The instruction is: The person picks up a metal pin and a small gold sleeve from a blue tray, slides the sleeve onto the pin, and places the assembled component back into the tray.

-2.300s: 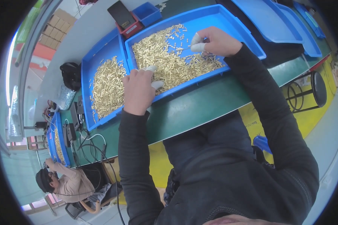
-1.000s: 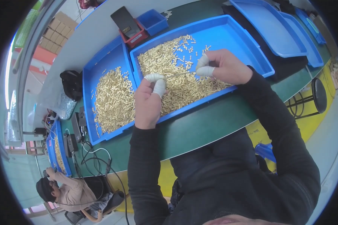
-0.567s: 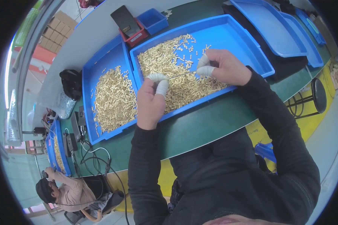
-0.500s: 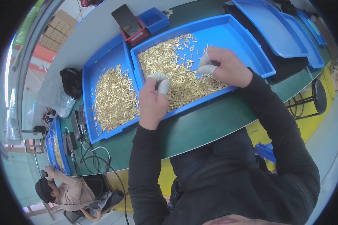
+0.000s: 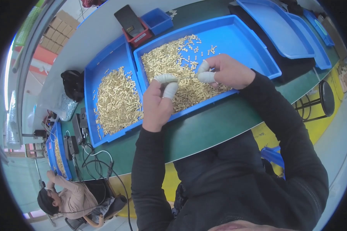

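Gold-coloured pieces, head view: (image 5: 162, 57) small, heaped along the left and near side of the large blue tray (image 5: 245, 46) – a few loose ones toward bare tray floor.
Left hand: (image 5: 158, 109) over the heap, covered thumb and forefinger nearly together; can't tell if they grip anything.
Right hand: (image 5: 229, 72) over the same heap, covered fingers (image 5: 207, 77) pinched on a thin rod (image 5: 187, 78) pointing at the left fingertips – contact there unclear.
Second blue tray: (image 5: 112, 57) just left of the large one, holds another heap (image 5: 117, 102).
Desk: (image 5: 196, 133) green, under both trays.
Far edge: red box (image 5: 140, 37) with black flat item (image 5: 128, 21) propped in it, small blue bin (image 5: 158, 23) beside.
Lower left: another person (image 5: 75, 196), seated; cables (image 5: 92, 154) near.
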A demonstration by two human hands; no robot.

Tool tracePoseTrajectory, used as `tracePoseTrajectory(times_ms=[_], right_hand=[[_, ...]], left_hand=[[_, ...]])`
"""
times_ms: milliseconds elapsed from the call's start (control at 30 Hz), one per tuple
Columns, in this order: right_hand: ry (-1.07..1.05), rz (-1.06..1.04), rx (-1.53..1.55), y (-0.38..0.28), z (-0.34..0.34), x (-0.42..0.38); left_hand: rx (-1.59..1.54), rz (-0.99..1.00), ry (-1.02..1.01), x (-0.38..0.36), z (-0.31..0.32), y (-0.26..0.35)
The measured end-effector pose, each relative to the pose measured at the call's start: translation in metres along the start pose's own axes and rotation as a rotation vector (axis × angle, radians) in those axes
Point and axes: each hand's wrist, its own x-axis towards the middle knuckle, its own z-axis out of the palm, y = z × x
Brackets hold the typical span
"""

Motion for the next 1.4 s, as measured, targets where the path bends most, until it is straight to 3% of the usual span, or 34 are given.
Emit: tracePoseTrajectory(times_ms=[133,200,300,733,1000,1100,1233,1300,1400], right_hand=[[0.02,-0.032,0.02,0.007,-0.006,0.001],[0.058,-0.038,-0.062,0.009,-0.007,0.002],[0.068,-0.124,-0.104,0.007,-0.003,0.002],[0.066,-0.029,-0.17,0.009,-0.003,0.006],[0.129,0.042,-0.119,0.002,0.006,0.0],[0.236,-0.277,-0.325,0.014,0.01,0.002],[0.301,-0.388,-0.328,0.019,0.015,0.002],[0.406,-0.654,-0.461,0.028,0.016,0.004],[0.403,-0.675,-0.457,0.025,0.016,0.003]], left_hand=[[-0.306,-0.088,0.09,0.004,-0.003,-0.012],[-0.629,-0.166,0.076,0.005,-0.007,-0.02],[-0.606,-0.16,0.082,0.005,-0.008,-0.022],[-0.561,-0.152,0.066,0.005,-0.005,-0.016],[-0.049,-0.133,0.208,0.003,-0.002,-0.003],[-0.052,-0.143,0.214,0.004,-0.002,-0.001],[-0.135,-0.151,0.202,0.005,-0.004,-0.011],[-0.13,-0.175,0.176,0.005,-0.004,-0.009],[-0.218,-0.176,0.189,0.005,-0.003,-0.011]])
